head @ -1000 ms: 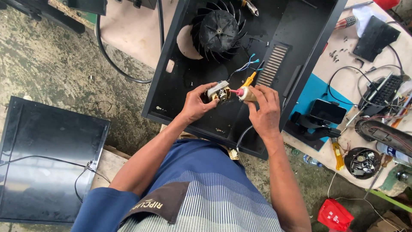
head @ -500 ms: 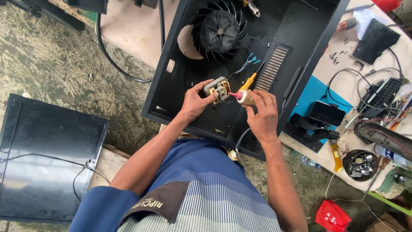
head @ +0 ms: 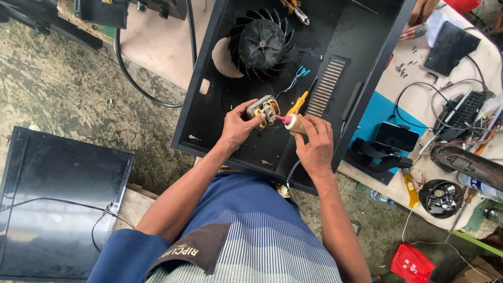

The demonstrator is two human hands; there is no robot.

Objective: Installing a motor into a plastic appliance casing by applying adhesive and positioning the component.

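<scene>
My left hand (head: 237,126) grips a small electric motor (head: 264,109) with copper windings, held above an open black metal case (head: 283,78). My right hand (head: 316,144) holds a small cream bottle with a pink nozzle (head: 291,122), its tip pointed at the motor's side and nearly touching it. A yellow-handled screwdriver (head: 297,102) lies in the case just behind the bottle. A black fan wheel (head: 261,43) sits in the far part of the case, with blue wires (head: 298,74) next to it.
A flat black panel (head: 52,204) with a thin wire lies on the rough floor at left. On the right, a workbench holds a phone (head: 396,137), a black round dish of small parts (head: 439,198), cables and tools. A red pouch (head: 413,263) lies low right.
Both hands have drifted slightly up in the view with the motor and bottle; the bottle's pink tip has stayed at the motor. Nothing was let go.
</scene>
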